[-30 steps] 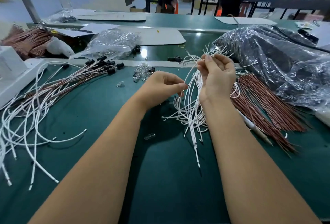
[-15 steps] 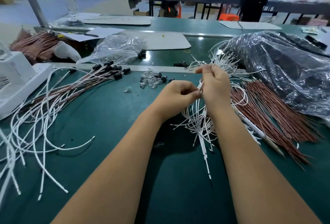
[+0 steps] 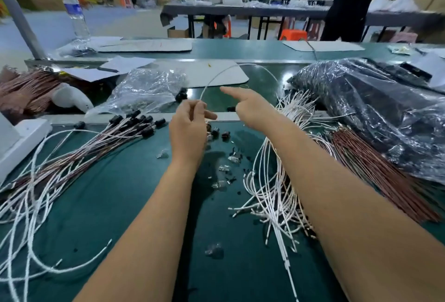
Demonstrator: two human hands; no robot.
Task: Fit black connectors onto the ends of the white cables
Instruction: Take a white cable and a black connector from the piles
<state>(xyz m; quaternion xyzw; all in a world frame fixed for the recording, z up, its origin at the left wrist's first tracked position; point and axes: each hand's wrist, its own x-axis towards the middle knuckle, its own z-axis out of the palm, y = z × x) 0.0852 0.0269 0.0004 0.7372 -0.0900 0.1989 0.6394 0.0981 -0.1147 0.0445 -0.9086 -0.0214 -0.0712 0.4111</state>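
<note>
Above loose connectors (image 3: 224,135): left hand (image 3: 190,128) pinches white cable (image 3: 212,80); right hand (image 3: 252,106) points.

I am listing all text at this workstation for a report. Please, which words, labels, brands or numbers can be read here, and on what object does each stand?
No text can be read in this picture.
water bottle: it has a blue label, too blurred to read.
cardboard boxes at the back: no print legible.
papers on the green bench: no writing visible.

The left hand (image 3: 187,130) hides its own fingers' hold on the white cable (image 3: 231,68), itself motion-blurred.
</note>
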